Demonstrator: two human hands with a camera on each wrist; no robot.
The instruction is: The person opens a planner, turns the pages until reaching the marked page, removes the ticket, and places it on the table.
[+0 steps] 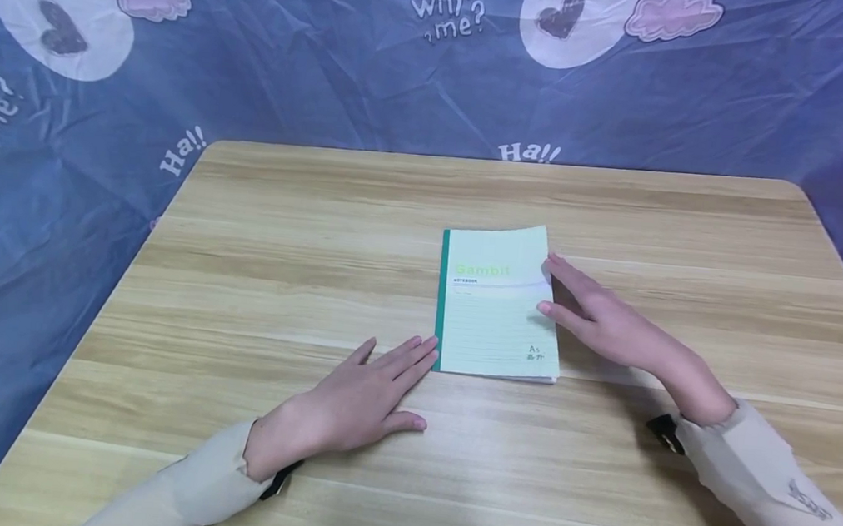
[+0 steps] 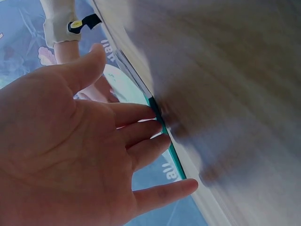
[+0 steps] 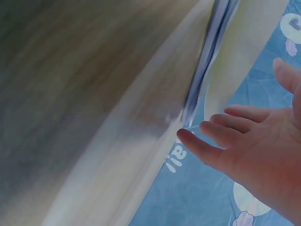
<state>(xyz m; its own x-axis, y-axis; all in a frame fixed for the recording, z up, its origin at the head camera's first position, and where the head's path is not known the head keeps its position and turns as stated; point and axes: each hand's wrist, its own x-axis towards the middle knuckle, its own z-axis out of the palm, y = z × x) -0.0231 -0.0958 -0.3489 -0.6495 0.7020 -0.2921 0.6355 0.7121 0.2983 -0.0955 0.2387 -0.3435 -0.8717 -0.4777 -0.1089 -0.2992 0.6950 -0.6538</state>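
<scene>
1) Notebook (image 1: 494, 328): pale green, closed, lying on the wood-grain table (image 1: 303, 244), just right of the middle in the head view; the darker green spine (image 1: 442, 298) faces left, and the lettering "Gambit NOTEBOOK" reads upright
2) Left hand (image 1: 344, 407): released, grasping nothing; fingers extended and slightly spread; fingertips touch the lower end of the spine, while the thumb points right, apart from the notebook and below its lower edge
3) Right hand (image 1: 615, 322): released, grasping nothing; fingers relaxed at the notebook's right edge; the thumb tip overlaps the cover in the head view, but whether it presses there cannot be told
4) Cover (image 1: 498, 249): upper right corner bows upward; in the right wrist view, its edge stands apart from the pages (image 3: 207, 61) beneath
5) Sleeves (image 1: 763, 485): cream, each with a black strap (image 1: 666, 432) at the wrist
6) Cloth (image 1: 297, 52): blue, behind the table and at both sides; printed with white ovals, dark hearts, pink clouds and lettering
</scene>
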